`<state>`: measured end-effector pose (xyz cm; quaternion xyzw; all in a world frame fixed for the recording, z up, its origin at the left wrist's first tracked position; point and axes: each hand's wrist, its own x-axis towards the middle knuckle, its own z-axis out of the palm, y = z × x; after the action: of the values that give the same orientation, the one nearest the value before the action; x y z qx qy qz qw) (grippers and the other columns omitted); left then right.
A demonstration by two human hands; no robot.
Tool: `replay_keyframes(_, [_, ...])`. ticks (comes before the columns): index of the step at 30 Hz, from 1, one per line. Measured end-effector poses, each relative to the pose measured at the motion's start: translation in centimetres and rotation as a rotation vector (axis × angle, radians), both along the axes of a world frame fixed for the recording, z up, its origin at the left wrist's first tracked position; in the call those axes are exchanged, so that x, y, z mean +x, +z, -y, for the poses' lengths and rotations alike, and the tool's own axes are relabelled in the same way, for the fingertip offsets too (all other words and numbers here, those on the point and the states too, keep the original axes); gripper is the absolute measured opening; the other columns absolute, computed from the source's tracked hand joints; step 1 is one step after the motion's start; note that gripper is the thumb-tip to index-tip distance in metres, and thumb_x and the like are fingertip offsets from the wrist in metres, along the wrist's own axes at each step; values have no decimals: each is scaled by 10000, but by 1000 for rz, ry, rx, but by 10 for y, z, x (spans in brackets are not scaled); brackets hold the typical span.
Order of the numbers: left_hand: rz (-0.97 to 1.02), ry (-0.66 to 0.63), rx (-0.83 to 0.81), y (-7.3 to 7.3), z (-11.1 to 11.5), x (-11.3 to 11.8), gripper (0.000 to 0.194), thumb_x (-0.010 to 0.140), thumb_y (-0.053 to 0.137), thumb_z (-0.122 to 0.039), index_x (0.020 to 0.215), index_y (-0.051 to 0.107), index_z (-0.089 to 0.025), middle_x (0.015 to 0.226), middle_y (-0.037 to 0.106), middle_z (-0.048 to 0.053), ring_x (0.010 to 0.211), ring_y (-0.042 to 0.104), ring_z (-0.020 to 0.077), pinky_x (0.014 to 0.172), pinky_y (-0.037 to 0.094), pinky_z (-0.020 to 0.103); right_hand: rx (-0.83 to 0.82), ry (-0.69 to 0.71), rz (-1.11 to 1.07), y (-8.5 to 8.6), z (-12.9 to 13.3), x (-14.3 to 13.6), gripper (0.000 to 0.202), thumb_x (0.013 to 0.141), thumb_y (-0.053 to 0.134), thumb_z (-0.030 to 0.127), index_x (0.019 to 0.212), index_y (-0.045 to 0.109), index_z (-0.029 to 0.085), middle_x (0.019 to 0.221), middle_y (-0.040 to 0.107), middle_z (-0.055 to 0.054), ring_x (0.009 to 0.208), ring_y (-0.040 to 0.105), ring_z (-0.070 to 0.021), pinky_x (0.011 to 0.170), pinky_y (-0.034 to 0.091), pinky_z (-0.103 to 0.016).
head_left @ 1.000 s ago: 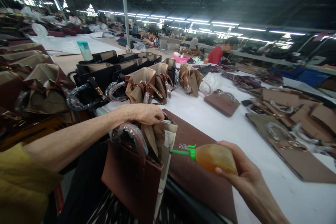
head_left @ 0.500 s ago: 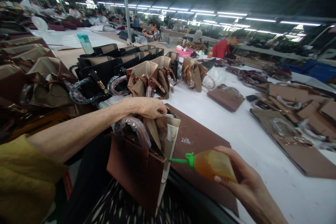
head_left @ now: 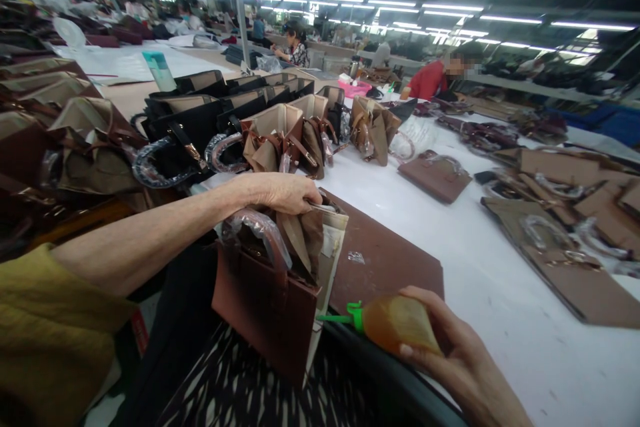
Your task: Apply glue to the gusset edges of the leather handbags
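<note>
A brown handbag (head_left: 265,310) with a plastic-wrapped handle (head_left: 257,230) rests tilted on my lap, its cream side edge turned to the right. My left hand (head_left: 290,193) is closed on the bag's upper rim, the fingertips partly hidden behind it. In my right hand (head_left: 445,340) lies a squeeze bottle (head_left: 400,323) of amber liquid, held sideways. The green nozzle (head_left: 335,318) of the bottle points left, its tip at the bag's side edge; whether it touches I cannot tell. Under and behind the bag is a flat brown panel (head_left: 395,253) on the table.
White table covering (head_left: 500,280) spreads to the right, with a flat brown bag (head_left: 435,177) and stacked bag pieces (head_left: 565,267) on it. Brown and black handbags (head_left: 190,120) stand in rows behind and left. A turquoise-capped bottle (head_left: 159,70) stands among them. A person in red (head_left: 427,80) works farther back.
The bottle in my right hand has moved slightly left and down, its nozzle tip lower along the bag's side edge. My left hand keeps its hold; the view has shifted slightly.
</note>
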<state>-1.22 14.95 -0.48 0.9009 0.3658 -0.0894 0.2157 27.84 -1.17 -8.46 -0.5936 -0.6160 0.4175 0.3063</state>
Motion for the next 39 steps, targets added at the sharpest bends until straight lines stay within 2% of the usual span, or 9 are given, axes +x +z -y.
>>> replay_keyframes(9, [-19,-5,24,5,5,3,154,733,455,-102,719,598,-156,626,543,-25,591,451,103,541,320,206,-28,12,-33,6,7,-5,452,584,744,390,996,628,244,908,702,-35,795,663,-265,648,542,-281])
replay_keyframes(12, [-34,12,49,13,9,4,167,735,450,-92,737,603,-158,635,557,-26,587,453,100,548,324,204,-62,-4,-47,7,9,-3,475,569,739,401,1001,619,243,897,700,-37,805,657,-275,659,538,-293])
replay_keyframes(15, [-23,2,120,30,14,7,156,744,455,-86,716,590,-157,637,553,-19,601,465,106,574,333,212,-140,-23,-129,4,12,2,504,599,723,430,1048,583,248,869,690,-23,775,644,-264,638,520,-295])
replay_keyframes(18, [-72,37,243,57,20,15,154,750,467,-68,714,589,-156,612,518,-15,587,451,113,579,321,234,-181,-133,-335,-1,13,10,538,626,714,460,1093,536,260,810,665,-3,689,612,-236,530,469,-278])
replay_keyframes(23, [-139,93,546,101,25,33,119,786,498,-135,776,615,-152,615,488,7,646,461,150,638,316,269,-49,-323,-570,1,3,20,478,688,692,454,1077,531,226,738,615,-16,566,534,-185,443,391,-259])
replay_keyframes(27, [-156,67,740,117,34,49,154,774,473,-120,880,576,-164,677,524,36,706,520,201,620,328,300,40,-357,-591,8,-10,27,436,710,681,438,1060,557,210,711,584,-19,580,540,-198,464,417,-279])
replay_keyframes(30, [-251,30,689,105,47,61,220,706,563,-117,922,538,-152,736,578,62,729,567,239,616,370,322,63,-364,-578,5,-18,34,428,706,686,446,1050,557,226,725,588,-8,614,556,-211,478,432,-287])
replay_keyframes(34, [-239,-96,566,62,59,69,292,658,601,-114,939,523,-131,822,619,104,764,601,286,635,440,374,83,-337,-480,-6,-24,44,445,708,690,462,1052,559,212,784,624,-16,669,578,-217,521,464,-292])
replay_keyframes(39, [-199,-59,564,16,58,70,282,656,580,-92,924,512,-146,826,627,100,744,618,289,617,483,392,127,-327,-329,-15,-31,48,477,703,703,462,1060,518,204,856,640,-25,782,594,-231,636,497,-294])
